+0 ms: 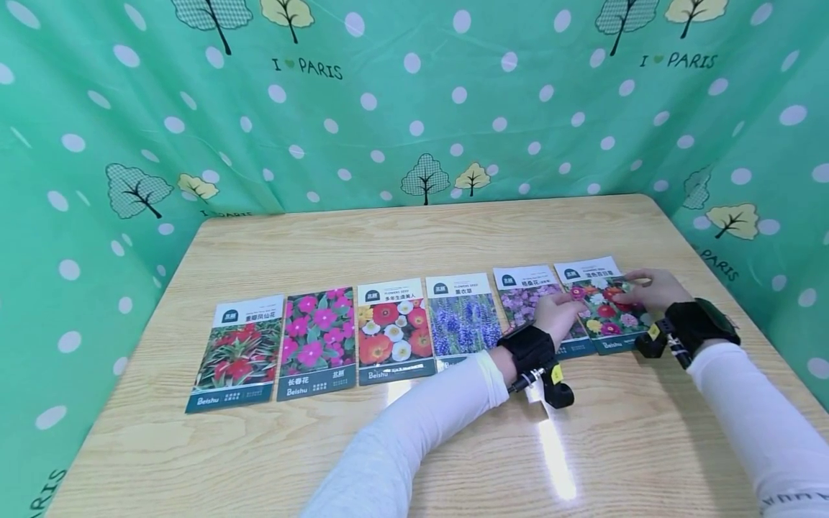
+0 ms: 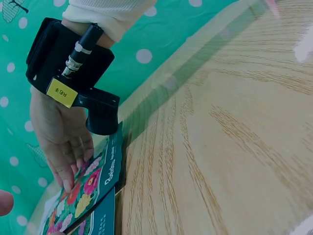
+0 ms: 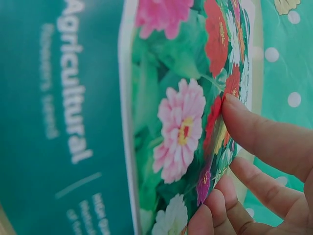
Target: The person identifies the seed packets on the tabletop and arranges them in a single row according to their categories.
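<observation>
A flower seed packet with red, pink and white blooms lies at the right end of a row on the table. My right hand holds its right edge, thumb on the printed face and the other fingers along the side, as the right wrist view shows. My left hand reaches over the purple-flower packet beside it, fingertips near the seam between the two packets. Only bits of the left fingertips show in the left wrist view. The right hand appears there too.
Further left in the row lie a lavender packet, a poppy packet, a magenta-flower packet and a red-flower packet. The wooden table meets a green dotted curtain at the back.
</observation>
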Tool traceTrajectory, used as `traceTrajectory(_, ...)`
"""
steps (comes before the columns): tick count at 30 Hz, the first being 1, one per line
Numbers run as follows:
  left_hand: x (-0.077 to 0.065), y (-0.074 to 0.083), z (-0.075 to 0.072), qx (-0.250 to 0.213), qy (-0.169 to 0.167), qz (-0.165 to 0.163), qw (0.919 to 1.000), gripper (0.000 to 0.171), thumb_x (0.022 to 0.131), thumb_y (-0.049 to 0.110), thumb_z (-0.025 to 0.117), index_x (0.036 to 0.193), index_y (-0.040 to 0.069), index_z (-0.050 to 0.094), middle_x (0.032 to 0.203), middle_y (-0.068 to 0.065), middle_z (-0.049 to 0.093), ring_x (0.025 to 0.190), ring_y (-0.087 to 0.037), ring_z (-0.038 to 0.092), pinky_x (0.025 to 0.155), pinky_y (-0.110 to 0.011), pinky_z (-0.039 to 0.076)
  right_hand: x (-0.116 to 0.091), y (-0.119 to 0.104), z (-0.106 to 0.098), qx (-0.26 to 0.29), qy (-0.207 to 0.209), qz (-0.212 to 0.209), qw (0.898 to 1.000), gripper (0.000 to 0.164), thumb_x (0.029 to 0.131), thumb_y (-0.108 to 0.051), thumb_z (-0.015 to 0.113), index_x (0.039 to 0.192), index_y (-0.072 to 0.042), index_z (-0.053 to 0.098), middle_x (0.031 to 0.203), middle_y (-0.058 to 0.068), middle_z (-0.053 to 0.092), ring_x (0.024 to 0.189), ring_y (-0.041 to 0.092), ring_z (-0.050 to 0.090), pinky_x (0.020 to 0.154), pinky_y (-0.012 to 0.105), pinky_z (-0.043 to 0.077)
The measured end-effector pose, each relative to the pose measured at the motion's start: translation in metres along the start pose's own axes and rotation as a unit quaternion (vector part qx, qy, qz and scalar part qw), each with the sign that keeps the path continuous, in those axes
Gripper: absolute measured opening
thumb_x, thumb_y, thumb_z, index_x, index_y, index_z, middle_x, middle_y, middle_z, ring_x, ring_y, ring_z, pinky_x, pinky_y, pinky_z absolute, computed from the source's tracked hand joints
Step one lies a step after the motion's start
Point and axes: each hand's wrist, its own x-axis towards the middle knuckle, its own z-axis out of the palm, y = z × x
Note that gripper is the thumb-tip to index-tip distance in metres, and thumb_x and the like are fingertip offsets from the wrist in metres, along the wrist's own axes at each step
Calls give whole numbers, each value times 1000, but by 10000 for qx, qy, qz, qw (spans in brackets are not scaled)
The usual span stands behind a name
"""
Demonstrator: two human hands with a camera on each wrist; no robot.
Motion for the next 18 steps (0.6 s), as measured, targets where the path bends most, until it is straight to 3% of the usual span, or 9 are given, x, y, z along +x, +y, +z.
traceTrajectory(6, 0, -1, 0, -207, 2, 48, 9998, 33, 74, -3, 66, 106, -8, 62, 88, -11, 67, 81, -23, 63, 66, -23, 48, -9, -5, -1, -44, -11, -34, 10000, 92, 79, -48, 64, 140, 6, 21, 132, 41, 25, 113, 51, 36, 90, 57, 37)
traceTrajectory(10, -2, -1, -7, -130, -261, 165, 9994, 32, 76, -1, 66, 107, -7, 62, 87, -11, 67, 85, -27, 63, 68, -25, 49, -20, -16, 5, 85, 607, -340, 9975, 86, 82, -57, 56, 141, -2, 28, 129, 36, 32, 108, 46, 39, 81, 54, 41)
traceTrajectory(13, -6, 1, -19, -79, -689, 441, 9966, 30, 79, 0, 64, 107, -7, 62, 95, -15, 66, 89, -28, 63, 74, -26, 51, -35, -29, 17, 431, 1016, -915, 9897, 73, 84, -55, 54, 138, -10, 38, 124, 26, 42, 104, 36, 44, 73, 49, 44)
traceTrajectory(16, -13, 7, -41, -56, -1269, 727, 9892, 26, 81, -1, 61, 106, -9, 61, 104, -21, 63, 95, -33, 61, 81, -32, 52, -60, -46, 36, 745, 926, -1671, 9788, 57, 88, -44, 56, 134, -11, 45, 119, 19, 50, 101, 30, 48, 71, 47, 46)
traceTrajectory(18, -20, 12, -62, 115, -1645, 866, 9825, 24, 83, -1, 59, 106, -9, 60, 108, -23, 61, 97, -37, 59, 83, -37, 51, -80, -57, 53, 768, 908, -2199, 9682, 48, 90, -37, 57, 128, -8, 50, 113, 15, 55, 95, 22, 52, 67, 38, 49)
